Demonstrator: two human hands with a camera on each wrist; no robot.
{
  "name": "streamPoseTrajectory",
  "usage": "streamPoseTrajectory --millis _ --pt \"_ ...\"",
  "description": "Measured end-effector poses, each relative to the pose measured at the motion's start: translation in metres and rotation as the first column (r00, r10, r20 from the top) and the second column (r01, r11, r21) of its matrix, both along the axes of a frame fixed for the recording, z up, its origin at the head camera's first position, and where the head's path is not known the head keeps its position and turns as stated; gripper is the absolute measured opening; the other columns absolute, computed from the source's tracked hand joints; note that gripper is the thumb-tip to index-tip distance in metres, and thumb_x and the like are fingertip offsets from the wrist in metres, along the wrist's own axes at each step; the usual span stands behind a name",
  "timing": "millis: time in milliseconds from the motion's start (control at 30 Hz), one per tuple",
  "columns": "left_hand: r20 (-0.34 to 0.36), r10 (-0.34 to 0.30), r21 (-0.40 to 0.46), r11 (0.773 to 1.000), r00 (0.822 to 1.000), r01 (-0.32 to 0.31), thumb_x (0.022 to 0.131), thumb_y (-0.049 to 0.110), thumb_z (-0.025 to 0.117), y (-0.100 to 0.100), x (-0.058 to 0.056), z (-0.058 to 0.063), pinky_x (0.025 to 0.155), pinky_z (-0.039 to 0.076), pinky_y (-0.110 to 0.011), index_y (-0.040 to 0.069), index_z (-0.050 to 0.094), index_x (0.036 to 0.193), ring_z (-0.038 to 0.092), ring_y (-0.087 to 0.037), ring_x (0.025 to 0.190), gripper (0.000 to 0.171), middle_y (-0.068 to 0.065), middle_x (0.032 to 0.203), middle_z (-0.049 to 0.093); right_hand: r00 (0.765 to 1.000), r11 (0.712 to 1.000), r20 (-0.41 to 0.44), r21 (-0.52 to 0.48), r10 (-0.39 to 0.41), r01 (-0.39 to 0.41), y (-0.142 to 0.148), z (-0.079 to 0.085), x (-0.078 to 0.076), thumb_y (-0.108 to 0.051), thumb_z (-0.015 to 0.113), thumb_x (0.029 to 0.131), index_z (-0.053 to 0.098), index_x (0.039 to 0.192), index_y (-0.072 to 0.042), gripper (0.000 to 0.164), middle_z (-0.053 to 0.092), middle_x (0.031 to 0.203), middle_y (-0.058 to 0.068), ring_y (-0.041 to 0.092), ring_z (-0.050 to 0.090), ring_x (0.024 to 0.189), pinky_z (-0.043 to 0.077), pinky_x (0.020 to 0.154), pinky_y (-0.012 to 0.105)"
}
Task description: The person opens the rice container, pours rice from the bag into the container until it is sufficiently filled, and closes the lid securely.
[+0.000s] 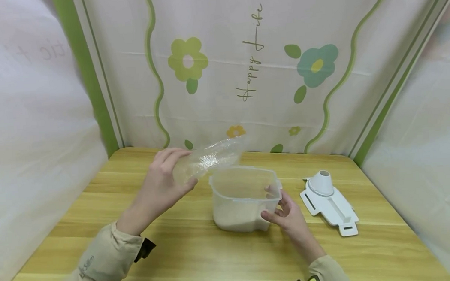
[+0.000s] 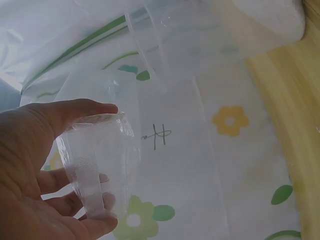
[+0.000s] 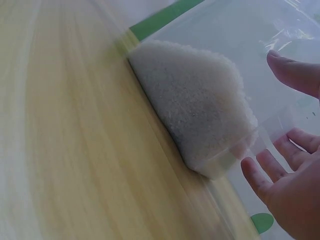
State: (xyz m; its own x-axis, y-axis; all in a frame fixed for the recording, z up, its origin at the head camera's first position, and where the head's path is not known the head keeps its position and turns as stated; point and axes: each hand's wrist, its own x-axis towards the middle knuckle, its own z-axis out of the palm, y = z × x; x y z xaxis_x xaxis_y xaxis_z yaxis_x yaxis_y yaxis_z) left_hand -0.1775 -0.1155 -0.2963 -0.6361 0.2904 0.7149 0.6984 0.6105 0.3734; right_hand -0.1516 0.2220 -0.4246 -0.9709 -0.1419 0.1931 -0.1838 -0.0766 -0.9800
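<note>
In the lower centre, a clear tub [image 1: 233,204] of white grains [image 1: 235,220] sits on the counter [image 1: 194,262], gripped by the right hand [image 1: 290,217]; above its left side, the left hand [image 1: 161,181] grasps a plastic bag [image 1: 212,159].

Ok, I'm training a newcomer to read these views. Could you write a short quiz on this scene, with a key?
1. Which hand holds the clear plastic bag?
2. True or false: the white grains fill the container to its rim.
3. Fill in: in the head view, the white coned piece lies to the ____ of the container.

Key: 1. Left hand. 2. False; they stop below it. 3. Right.
</note>
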Motion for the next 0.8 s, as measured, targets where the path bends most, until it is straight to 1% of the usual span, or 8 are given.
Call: streamPoseTrajectory --millis 167,267,400,467,533,633,733,800 --pt "0.014 0.038 0.063 0.997 0.999 -0.039 0.068 0.012 0.088 0.000 0.003 -0.004 0.099 0.043 -0.046 -0.002 0.064 0.119 0.051 -0.032 0.116 0.058 -0.013 0.120 0.061 1.000 1.000 -0.009 0.008 -0.008 0.008 0.000 0.000 0.000 0.008 0.073 0.082 0.038 0.146 0.001 0.073 0.037 0.148 0.023 0.033 0.056 0.115 0.053 0.089 0.034" --pt "0.056 0.069 0.103 0.992 0.996 -0.075 0.068 0.011 0.089 0.000 0.006 -0.006 0.099 0.043 -0.048 -0.002 0.064 0.120 0.051 -0.032 0.117 0.059 -0.014 0.122 0.061 1.000 1.000 -0.019 0.020 -0.005 0.005 0.000 0.000 -0.001 0.007 0.073 0.083 0.037 0.146 0.002 0.073 0.036 0.148 0.024 0.032 0.055 0.116 0.053 0.090 0.034" --pt "0.126 0.130 0.148 0.978 0.983 -0.148 0.068 0.013 0.090 -0.003 0.011 -0.009 0.096 0.045 -0.049 -0.002 0.064 0.121 0.052 -0.032 0.116 0.061 -0.014 0.123 0.060 1.000 1.000 -0.012 0.024 -0.003 0.004 0.000 0.000 -0.001 0.006 0.074 0.083 0.037 0.147 0.000 0.073 0.037 0.149 0.021 0.032 0.054 0.118 0.053 0.090 0.035" --pt "0.138 0.156 0.166 0.970 0.978 -0.178 0.069 0.014 0.090 -0.005 0.013 -0.010 0.095 0.046 -0.050 -0.001 0.064 0.121 0.053 -0.032 0.115 0.060 -0.013 0.122 0.060 1.000 1.000 -0.003 0.019 -0.007 0.007 0.000 0.000 0.000 0.005 0.075 0.083 0.038 0.147 -0.002 0.074 0.038 0.149 0.019 0.032 0.053 0.118 0.053 0.090 0.035" --pt "0.130 0.180 0.181 0.963 0.975 -0.202 0.070 0.016 0.089 -0.006 0.014 -0.011 0.093 0.047 -0.051 -0.002 0.064 0.119 0.054 -0.033 0.113 0.059 -0.014 0.121 0.061 1.000 1.000 0.001 0.017 -0.009 0.009 0.000 0.000 0.000 0.004 0.075 0.082 0.038 0.147 -0.003 0.075 0.038 0.149 0.018 0.032 0.053 0.119 0.053 0.090 0.036" --pt "0.096 0.220 0.195 0.952 0.971 -0.235 0.071 0.019 0.088 -0.007 0.017 -0.012 0.089 0.049 -0.051 -0.003 0.065 0.118 0.056 -0.033 0.109 0.057 -0.015 0.117 0.063 1.000 1.000 0.002 0.016 -0.011 0.010 0.000 0.000 0.000 0.003 0.076 0.082 0.038 0.147 -0.003 0.075 0.038 0.149 0.018 0.033 0.053 0.119 0.053 0.090 0.036" --pt "0.075 0.269 0.203 0.939 0.960 -0.278 0.073 0.023 0.088 -0.009 0.020 -0.013 0.083 0.050 -0.052 -0.003 0.065 0.118 0.058 -0.035 0.104 0.057 -0.017 0.115 0.063 1.000 1.000 0.000 0.017 -0.012 0.012 0.000 0.000 0.000 0.003 0.076 0.082 0.039 0.147 -0.003 0.075 0.039 0.149 0.018 0.034 0.053 0.119 0.053 0.091 0.037" --pt "0.078 0.298 0.213 0.927 0.951 -0.308 0.074 0.024 0.088 -0.010 0.022 -0.012 0.079 0.051 -0.052 -0.003 0.065 0.118 0.058 -0.035 0.102 0.056 -0.018 0.114 0.063 1.000 1.000 -0.003 0.020 -0.017 0.017 0.001 0.000 -0.001 0.003 0.076 0.082 0.039 0.147 -0.003 0.075 0.039 0.148 0.018 0.033 0.052 0.120 0.052 0.091 0.037"
